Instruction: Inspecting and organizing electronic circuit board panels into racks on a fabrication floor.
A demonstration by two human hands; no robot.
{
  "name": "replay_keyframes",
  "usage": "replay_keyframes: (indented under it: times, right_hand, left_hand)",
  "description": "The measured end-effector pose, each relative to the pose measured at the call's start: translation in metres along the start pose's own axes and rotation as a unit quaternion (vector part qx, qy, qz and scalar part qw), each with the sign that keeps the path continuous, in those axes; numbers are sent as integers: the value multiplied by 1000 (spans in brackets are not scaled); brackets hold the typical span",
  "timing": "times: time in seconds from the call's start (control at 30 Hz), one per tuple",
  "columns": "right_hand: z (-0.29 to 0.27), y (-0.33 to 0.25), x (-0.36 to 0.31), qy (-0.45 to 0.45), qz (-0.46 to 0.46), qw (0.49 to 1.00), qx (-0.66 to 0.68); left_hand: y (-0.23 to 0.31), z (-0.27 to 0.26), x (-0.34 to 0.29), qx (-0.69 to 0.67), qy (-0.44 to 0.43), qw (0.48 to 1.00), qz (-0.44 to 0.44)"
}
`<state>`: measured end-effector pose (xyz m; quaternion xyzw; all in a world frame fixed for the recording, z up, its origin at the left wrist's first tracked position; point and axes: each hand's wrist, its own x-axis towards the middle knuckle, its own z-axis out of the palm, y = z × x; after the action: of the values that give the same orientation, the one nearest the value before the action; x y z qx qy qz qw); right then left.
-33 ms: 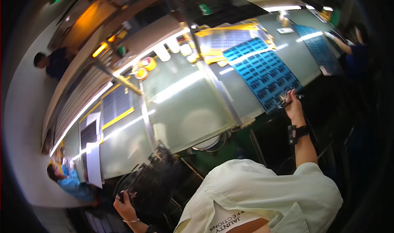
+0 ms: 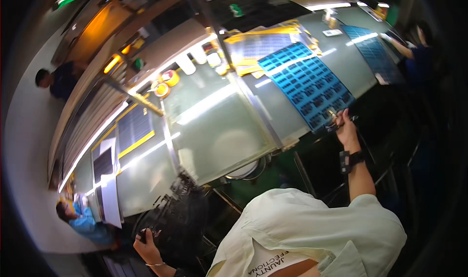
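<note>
My right hand (image 2: 347, 130) is closed on a small dark clip-like piece at the near corner of a blue sheet (image 2: 307, 84) printed with rows of dark rectangles. That sheet lies slanted over the bench, its near end at the front edge. At the lower left, my left hand (image 2: 147, 250) is closed on the edge of a black, partly see-through sheet (image 2: 183, 208), which hangs in front of the bench. Blur hides the outline of the black sheet and just how the fingers hold it.
A long glass-topped bench (image 2: 219, 145) runs across, divided by metal strips. Yellow-edged sheets (image 2: 263, 45) and orange tape rolls (image 2: 161, 89) lie on it. One person (image 2: 87, 223) works at the left end, another (image 2: 423, 57) at the right. A round white-topped stool (image 2: 243, 172) stands underneath.
The whole picture has shifted slightly, with the bench sliding a little left. Both hands keep their holds; the blue sheet and the black sheet stay with them.
</note>
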<state>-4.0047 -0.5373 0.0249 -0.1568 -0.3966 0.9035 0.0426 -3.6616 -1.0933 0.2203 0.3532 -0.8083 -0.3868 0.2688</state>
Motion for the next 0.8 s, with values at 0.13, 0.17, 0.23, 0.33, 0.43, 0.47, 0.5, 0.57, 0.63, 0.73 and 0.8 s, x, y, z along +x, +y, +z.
replay_keyframes:
  times: [0.13,0.17,0.23,0.33,0.43,0.47,0.5,0.57,0.63,0.73,0.8]
  right_hand:
    - [-88,38,-45,118,126,985,11]
    - [-111,54,-51,141,156,977,10]
    - [-154,80,-49,222,191,956,-1]
    - [-208,104,-8,295,197,935,-1]
    - [-243,103,51,307,43,936,-164]
    - [-249,99,64,245,25,913,-325]
    - [-253,92,75,174,-14,819,-547]
    - [-235,100,110,205,25,905,-372]
    - [-197,123,148,335,114,933,-66]
    - [-169,121,142,272,125,954,-23]
    - [-163,100,120,80,131,973,171]
  left_hand:
    - [17,23,17,-26,-31,998,57]
    - [23,28,20,53,-10,993,100]
    - [40,34,24,152,15,974,166]
    - [71,35,28,166,46,973,156]
    - [103,33,26,181,93,969,143]
    - [112,34,25,158,120,969,147]
    - [121,34,24,171,137,965,146]
    - [139,35,25,96,196,965,145]
    - [151,39,24,41,236,958,160]
    - [169,39,25,49,256,937,232]
    - [173,43,29,-109,271,933,210]
